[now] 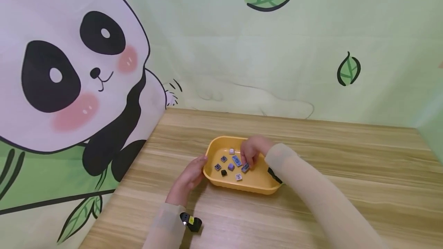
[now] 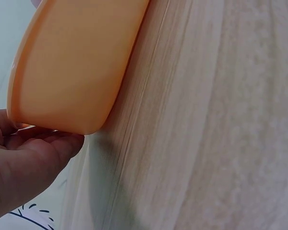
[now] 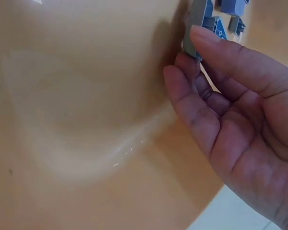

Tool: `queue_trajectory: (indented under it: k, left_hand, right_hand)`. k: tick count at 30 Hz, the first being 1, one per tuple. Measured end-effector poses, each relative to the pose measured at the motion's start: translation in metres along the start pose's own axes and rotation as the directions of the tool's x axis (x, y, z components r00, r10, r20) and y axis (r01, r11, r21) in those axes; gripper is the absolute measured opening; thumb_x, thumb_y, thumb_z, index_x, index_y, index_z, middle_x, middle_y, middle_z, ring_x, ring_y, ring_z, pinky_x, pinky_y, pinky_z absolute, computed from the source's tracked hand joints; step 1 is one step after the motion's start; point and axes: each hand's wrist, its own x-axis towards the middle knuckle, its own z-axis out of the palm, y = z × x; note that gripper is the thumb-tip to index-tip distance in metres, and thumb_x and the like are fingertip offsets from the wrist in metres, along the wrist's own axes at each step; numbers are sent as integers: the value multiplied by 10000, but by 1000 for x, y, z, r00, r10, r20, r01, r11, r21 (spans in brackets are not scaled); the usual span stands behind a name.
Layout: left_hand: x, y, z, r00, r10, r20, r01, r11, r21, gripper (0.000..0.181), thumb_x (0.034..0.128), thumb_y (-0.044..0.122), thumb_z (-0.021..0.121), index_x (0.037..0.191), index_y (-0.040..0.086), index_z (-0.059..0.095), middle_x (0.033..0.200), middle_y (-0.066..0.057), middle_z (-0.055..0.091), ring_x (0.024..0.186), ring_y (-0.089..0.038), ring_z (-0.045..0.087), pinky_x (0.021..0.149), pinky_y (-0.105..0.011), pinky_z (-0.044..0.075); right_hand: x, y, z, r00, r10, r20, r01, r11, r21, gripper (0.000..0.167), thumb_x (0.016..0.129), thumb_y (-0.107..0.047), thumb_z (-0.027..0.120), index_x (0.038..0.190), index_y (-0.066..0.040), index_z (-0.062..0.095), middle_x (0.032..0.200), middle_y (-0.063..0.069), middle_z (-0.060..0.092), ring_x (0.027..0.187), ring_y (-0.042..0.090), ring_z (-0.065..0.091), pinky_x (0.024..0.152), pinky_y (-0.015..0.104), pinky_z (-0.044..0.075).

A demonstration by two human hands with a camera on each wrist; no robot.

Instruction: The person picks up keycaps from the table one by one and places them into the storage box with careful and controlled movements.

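Note:
A shallow yellow tray (image 1: 263, 178) sits on the table with several small pieces, which look like keycaps, inside. My left hand (image 1: 190, 173) grips its left end, the fingers against the outside wall of the tray (image 2: 72, 72). Reaching in from the right, my right hand (image 1: 252, 152) pinches a long grey-blue keycap (image 3: 196, 31) by one end, between thumb and fingers. Just left of it lies a blue long keycap (image 1: 237, 160). A purple keycap (image 1: 231, 166), a black one (image 1: 223, 172) and a white one (image 1: 238, 177) are scattered nearby.
Two grey square pieces lie toward the tray's left end, one of them a grey keycap (image 1: 217, 167). A small white cap (image 1: 231, 151) is near the far wall. The wooden table (image 1: 346, 145) meets a printed cloth backdrop (image 1: 214, 49) behind.

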Motion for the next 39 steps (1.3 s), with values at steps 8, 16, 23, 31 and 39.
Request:
queue_trajectory:
  k: [8, 16, 23, 31, 39]
  left_hand:
    - [1, 1, 1, 1000, 16, 8, -16, 1000, -5, 515, 1112, 109, 212, 1545, -169, 220, 1585, -393, 302, 1504, -501, 311, 1270, -563, 279]
    - [1, 4, 3, 1000, 8, -14, -8, 1000, 20, 515, 1119, 138, 227, 1539, -158, 256, 1556, -393, 357, 1457, -504, 391, 1205, -533, 405]
    - [0, 4, 4, 1000, 12, -12, -12, 999, 29, 518, 1120, 145, 228, 1543, -152, 253, 1556, -392, 358, 1456, -509, 393, 1200, -537, 408]
    - [1, 2, 1, 1000, 20, -17, -19, 999, 32, 521, 1111, 130, 225, 1544, -159, 243, 1570, -390, 340, 1477, -501, 363, 1241, -558, 338]
    - [0, 1, 1, 1000, 15, -9, -15, 1000, 24, 529, 1115, 139, 218, 1552, -161, 208, 1582, -391, 311, 1483, -506, 347, 1246, -561, 327]
  right_hand:
    - [2, -3, 1, 999, 19, -50, -21, 999, -38, 155, 855, 81, 727, 857, -67, 681, 832, -14, 612, 712, 88, 576, 665, 171, 497]
    - [4, -4, 3, 995, 38, -94, -46, 996, -81, 202, 833, 78, 744, 777, -98, 662, 809, -13, 609, 690, 99, 575, 630, 178, 476]
    - [1, -5, 1, 997, 37, -75, -41, 997, -60, 135, 848, 90, 718, 892, -38, 721, 830, -9, 613, 692, 85, 538, 642, 171, 459]
    - [-13, -10, -10, 993, -27, -111, 4, 978, -207, 214, 874, 97, 634, 1026, 2, 751, 845, -20, 597, 663, 52, 470, 558, 129, 378]
    - [-57, -10, -22, 939, -178, -293, 120, 972, -203, 293, 977, 15, 539, 1219, 45, 703, 1136, 184, 742, 777, 107, 629, 686, 156, 517]
